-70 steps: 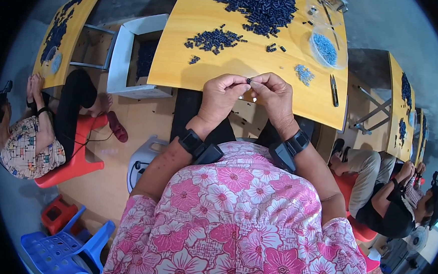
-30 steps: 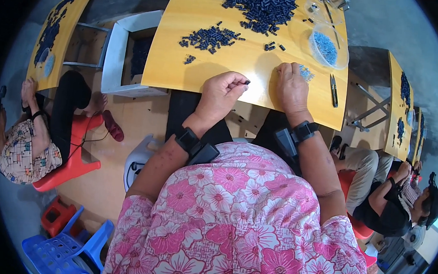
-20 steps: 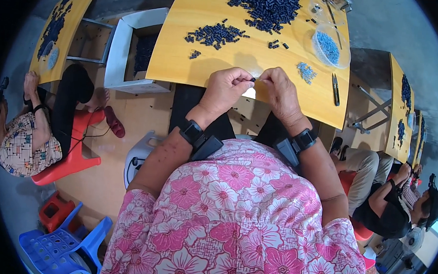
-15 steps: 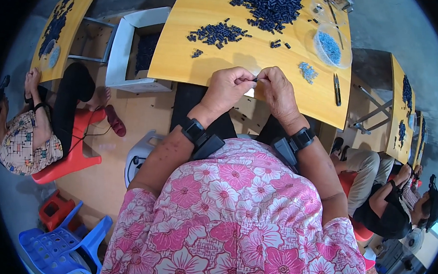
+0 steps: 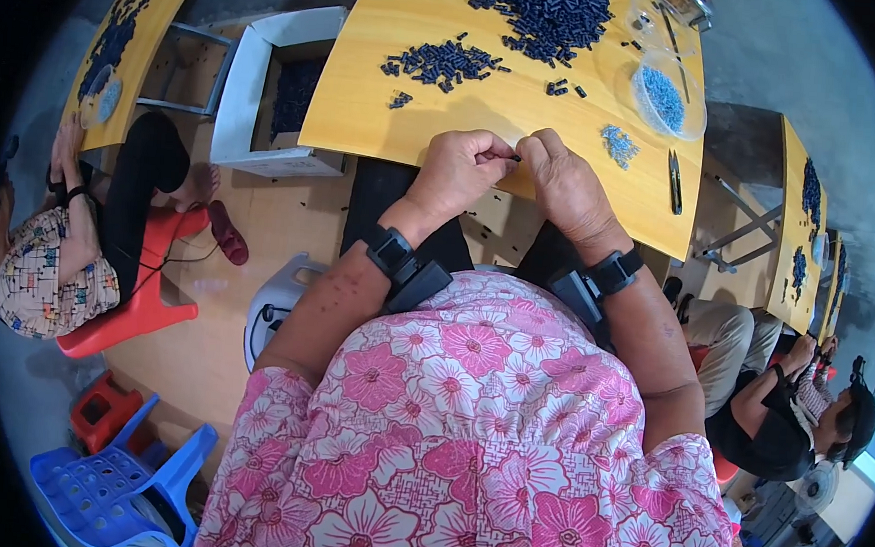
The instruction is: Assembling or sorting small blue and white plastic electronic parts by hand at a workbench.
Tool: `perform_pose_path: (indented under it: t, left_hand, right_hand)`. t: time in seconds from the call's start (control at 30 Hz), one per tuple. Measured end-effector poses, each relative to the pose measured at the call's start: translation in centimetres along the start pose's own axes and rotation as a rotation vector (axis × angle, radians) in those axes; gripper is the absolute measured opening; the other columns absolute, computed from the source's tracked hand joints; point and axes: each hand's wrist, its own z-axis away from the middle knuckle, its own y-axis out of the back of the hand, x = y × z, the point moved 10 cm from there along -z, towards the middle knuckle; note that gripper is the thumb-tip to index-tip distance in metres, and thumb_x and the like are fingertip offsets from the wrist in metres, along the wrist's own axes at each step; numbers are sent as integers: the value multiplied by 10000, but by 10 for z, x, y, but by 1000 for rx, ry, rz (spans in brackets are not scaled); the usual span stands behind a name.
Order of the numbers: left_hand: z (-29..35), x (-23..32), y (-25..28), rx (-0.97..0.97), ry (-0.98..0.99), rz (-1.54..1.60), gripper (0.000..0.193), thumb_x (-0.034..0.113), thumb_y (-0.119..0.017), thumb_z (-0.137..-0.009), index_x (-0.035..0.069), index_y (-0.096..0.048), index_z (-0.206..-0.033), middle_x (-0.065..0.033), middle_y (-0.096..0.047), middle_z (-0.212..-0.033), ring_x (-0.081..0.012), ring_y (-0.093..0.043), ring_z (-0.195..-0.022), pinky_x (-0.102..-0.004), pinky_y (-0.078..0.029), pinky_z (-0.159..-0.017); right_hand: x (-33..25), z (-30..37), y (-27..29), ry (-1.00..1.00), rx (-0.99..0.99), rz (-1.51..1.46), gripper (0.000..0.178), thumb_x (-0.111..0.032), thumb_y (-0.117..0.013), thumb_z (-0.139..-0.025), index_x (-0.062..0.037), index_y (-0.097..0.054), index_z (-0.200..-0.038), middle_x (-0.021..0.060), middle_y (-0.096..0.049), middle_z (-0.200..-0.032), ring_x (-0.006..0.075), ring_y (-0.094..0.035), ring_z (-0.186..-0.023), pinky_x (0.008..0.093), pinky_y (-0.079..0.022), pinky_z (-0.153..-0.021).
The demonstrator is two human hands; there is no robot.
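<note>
Just over the near edge of the yellow table, my two hands meet. My left hand is closed in a pinch on a small black cylindrical piece, its end showing at the fingertips. My right hand is closed against that end, thumb and forefinger together; what lies between them is hidden. Beyond my hands spread a smaller heap of black pieces and a large one. To the right lie loose light-blue bits, black-handled snips and a clear round tub of more blue bits.
A white carton with dark pieces inside stands left of the table. Behind it a person sits on a red stool. A blue plastic chair is at lower left. Another person sits at right.
My right hand has turned and its fingers have curled in more, back of the hand upward. My left hand keeps its pinch on the black piece. The view has shifted slightly.
</note>
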Motion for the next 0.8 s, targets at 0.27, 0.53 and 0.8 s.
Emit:
perform_pose_path:
  t: [0.27, 0.53, 0.8]
  left_hand:
    - [0, -4, -2, -15, 15, 86, 129, 53, -652, -831, -12, -685, -938, -18, -667, -764, -55, -594, -671, -210, -499, -629]
    - [0, -2, -1, -18, 6, 37, 125, 61, -666, -827, -8, -684, -929, -13, -659, -744, -50, -582, -648, -209, -495, -608]
    - [-1, -3, 0, 0, -16, 99, 106, 49, -651, -842, -21, -671, -920, -23, -658, -746, -53, -590, -647, -202, -496, -593]
  right_hand:
    - [1, -6, 8, 68, 124, -95, 214, 50, -598, -712, -54, -568, -897, 120, -569, -840, 318, -601, -742, 378, -511, -640]
    - [4, -2, 17, 3, 263, -254, 171, -56, -608, -758, -88, -627, -925, 87, -632, -837, 284, -628, -770, 355, -515, -660]
    - [11, 11, 12, -126, 412, -402, 227, -4, -633, -770, -69, -654, -987, 88, -667, -904, 241, -652, -802, 314, -525, -705]
